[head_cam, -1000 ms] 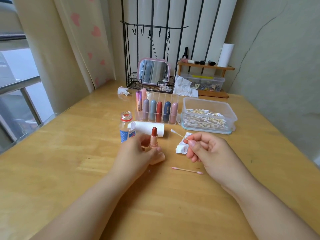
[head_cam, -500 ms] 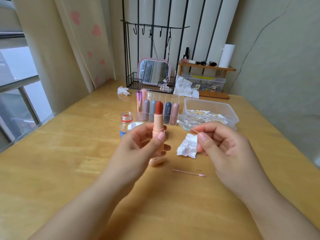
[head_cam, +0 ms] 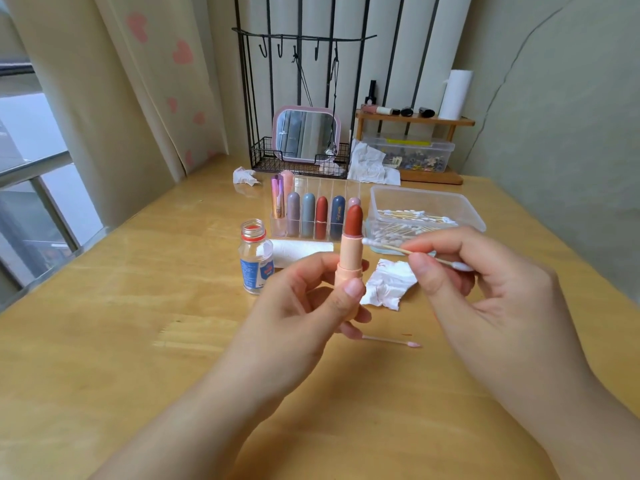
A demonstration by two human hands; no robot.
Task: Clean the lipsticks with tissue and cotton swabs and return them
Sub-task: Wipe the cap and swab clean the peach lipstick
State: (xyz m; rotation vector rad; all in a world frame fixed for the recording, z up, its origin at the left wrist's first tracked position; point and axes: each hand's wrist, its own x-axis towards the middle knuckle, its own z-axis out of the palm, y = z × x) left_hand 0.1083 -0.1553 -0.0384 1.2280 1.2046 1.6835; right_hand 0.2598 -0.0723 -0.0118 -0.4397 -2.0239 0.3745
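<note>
From the head view, our left hand (head_cam: 304,299) holds the open lipstick (head_cam: 350,261) upright above the counter (head_cam: 138,341). Our right hand (head_cam: 485,292) pinches a cotton swab (head_cam: 401,250), its tip touching the lipstick's collar. A crumpled tissue (head_cam: 388,284) lies behind.

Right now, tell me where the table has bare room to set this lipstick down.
Bare wood lies left of the small bottle toward the window, and in front, on the near side of the pink swab. It is crowded between the bottle, the lipstick rack, the swab box and the crumpled tissue.
</note>
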